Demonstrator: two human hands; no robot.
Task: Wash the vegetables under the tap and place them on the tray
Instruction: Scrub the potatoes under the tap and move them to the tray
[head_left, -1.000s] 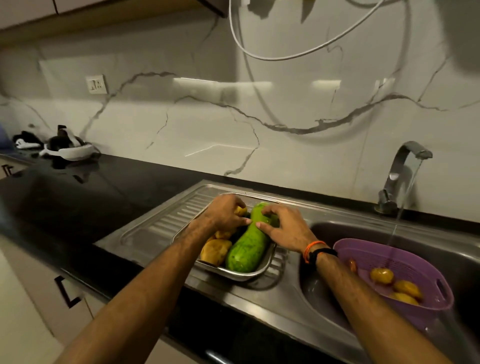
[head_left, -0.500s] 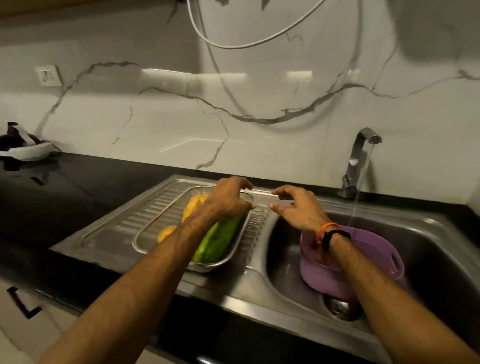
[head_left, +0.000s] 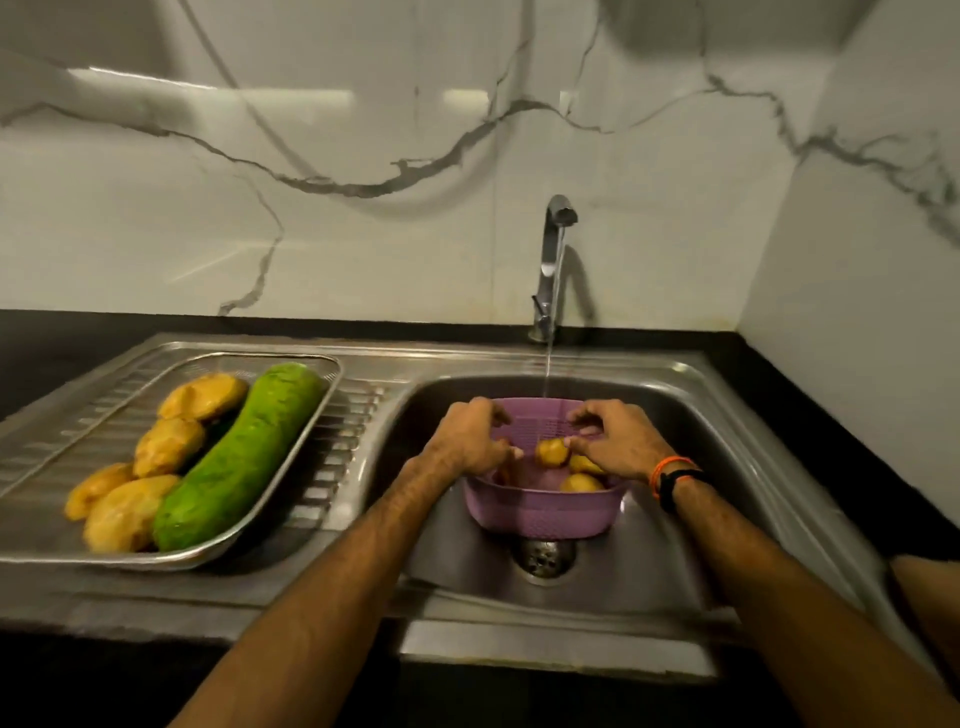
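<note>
Low in the centre of the frame, a potato (head_left: 551, 451) sits in the purple basket (head_left: 545, 514), pinched between the curled fingers (head_left: 511, 453) of the left hand (head_left: 470, 436) and right hand (head_left: 618, 441). Wet skin could let it slip into the sink (head_left: 675, 545). The tray (head_left: 291, 499) at left, crowded by the green gourd (head_left: 241, 457), risks a roll-off.

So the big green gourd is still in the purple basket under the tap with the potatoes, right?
No. The head view shows the green gourd lying on the steel tray beside washed potatoes. Only potatoes remain in the purple basket under the tap.
</note>
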